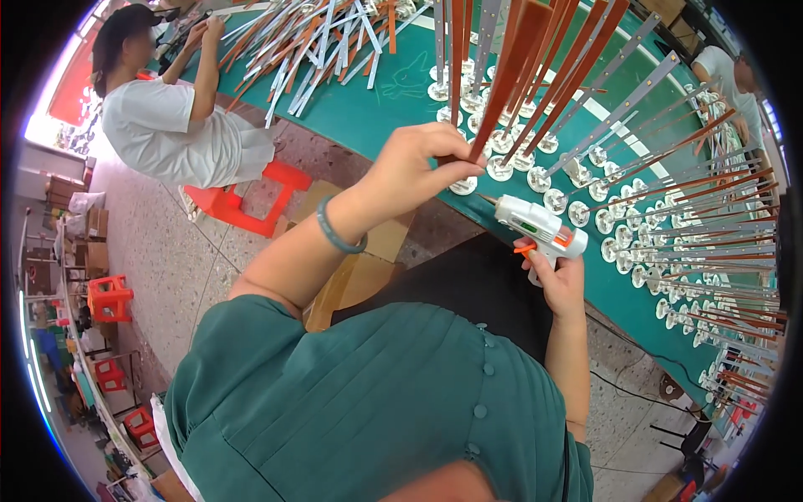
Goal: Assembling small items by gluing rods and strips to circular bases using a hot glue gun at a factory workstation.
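Strips [535,58] of thin brown material, gathered in a bundle, stand pinched at their lower ends in the left hand [414,167], whose fingers are closed around them just above the near edge of the green table [401,100]. They fan upward and outward from that grasp, long, narrow and flat, reddish-brown on the faces that show. Judged by how they splay from one point without drooping, they seem light and fairly stiff, yet thin enough to bend or slide past each other, so a firm hold low down near the ends, as here, looks like the sensible place to take them. The right hand [559,280] is wrapped around the handle of a white glue gun [539,226] with orange trigger and trim, its nozzle pointing left toward the base of the bundle and close beside it. Across the table to the right stand many rows of similar strips, brown and silver-grey, each planted upright in a small round clear base [615,219]. A loose heap of strips [318,42] lies at the far left end of the table, where another person in a white shirt [163,125] sits on a red stool [251,201].
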A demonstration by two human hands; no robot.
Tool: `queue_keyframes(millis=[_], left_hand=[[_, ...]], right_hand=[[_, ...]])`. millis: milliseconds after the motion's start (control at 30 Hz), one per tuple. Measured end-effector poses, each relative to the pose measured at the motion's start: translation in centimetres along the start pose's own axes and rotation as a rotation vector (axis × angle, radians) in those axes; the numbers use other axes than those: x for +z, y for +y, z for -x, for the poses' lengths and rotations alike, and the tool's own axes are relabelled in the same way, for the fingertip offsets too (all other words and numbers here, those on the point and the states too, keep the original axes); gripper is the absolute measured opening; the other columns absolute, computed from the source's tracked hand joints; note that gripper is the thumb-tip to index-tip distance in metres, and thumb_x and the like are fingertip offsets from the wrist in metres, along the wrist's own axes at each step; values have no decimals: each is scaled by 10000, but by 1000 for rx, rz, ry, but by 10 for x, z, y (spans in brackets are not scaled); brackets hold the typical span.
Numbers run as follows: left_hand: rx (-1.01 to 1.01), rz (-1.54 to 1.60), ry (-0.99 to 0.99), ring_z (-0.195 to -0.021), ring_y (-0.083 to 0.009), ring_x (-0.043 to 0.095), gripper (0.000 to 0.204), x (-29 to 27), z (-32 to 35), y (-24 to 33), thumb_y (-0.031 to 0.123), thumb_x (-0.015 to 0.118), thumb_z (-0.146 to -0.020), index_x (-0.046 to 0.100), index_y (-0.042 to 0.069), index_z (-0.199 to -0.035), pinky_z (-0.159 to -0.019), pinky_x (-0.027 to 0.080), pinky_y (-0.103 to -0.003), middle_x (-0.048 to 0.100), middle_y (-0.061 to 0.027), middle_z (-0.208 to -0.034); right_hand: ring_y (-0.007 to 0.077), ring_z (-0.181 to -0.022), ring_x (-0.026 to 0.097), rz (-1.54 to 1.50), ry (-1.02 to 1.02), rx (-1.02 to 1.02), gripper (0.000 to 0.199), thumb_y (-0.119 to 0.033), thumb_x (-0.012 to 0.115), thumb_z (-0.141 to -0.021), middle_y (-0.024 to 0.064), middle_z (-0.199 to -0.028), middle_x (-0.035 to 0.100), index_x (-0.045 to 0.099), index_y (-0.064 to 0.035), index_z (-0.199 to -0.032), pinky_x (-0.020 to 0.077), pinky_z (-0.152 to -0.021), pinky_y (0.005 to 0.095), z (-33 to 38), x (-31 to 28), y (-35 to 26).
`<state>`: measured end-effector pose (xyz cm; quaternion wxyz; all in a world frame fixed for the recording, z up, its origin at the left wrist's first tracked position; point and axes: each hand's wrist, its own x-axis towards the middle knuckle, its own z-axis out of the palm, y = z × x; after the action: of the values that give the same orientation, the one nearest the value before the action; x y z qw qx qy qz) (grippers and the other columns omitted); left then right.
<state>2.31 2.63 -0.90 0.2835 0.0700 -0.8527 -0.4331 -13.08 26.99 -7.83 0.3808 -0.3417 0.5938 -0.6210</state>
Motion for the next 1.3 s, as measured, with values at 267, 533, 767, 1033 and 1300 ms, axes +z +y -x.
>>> queue_keyframes(millis=[267,533,767,1033,1300], left_hand=[[8,-166,-9,-734,-212,655,102,9,-8,-20,84,745,-796,712,15,-864,-659,502,-299,695,-92,-839],[50,-99,-80,-756,-217,665,125,6,-18,-26,80,746,-791,664,-8,-753,-664,510,-311,705,-83,-799],[45,-72,-77,-757,-220,668,117,6,-15,-26,75,741,-795,673,-16,-771,-660,512,-307,710,-82,-820],[68,-161,-43,-738,-248,652,71,9,-12,-18,64,706,-823,684,-4,-823,-650,501,-320,672,-101,-805],[83,-190,-14,-834,-319,618,110,22,-4,-13,5,615,-868,618,-13,-977,-742,498,-359,621,-151,-900]], right_hand=[[74,-677,572,210,73,29,251,-102,630,-911,71,-941,704,621,31,-1124,455,-598,227,-5,9,-4],[75,-647,559,402,135,-117,229,-118,640,-911,57,-883,699,647,39,-1077,445,-570,229,-15,23,-2],[79,-646,562,443,180,-153,232,-130,651,-907,56,-837,690,642,44,-1060,446,-568,237,-20,28,1],[102,-676,574,551,186,-129,222,-144,658,-904,54,-761,644,631,49,-1011,455,-607,270,-19,30,1],[92,-683,577,477,164,-107,216,-157,649,-913,47,-767,640,634,36,-1011,455,-603,254,-17,25,-3]])
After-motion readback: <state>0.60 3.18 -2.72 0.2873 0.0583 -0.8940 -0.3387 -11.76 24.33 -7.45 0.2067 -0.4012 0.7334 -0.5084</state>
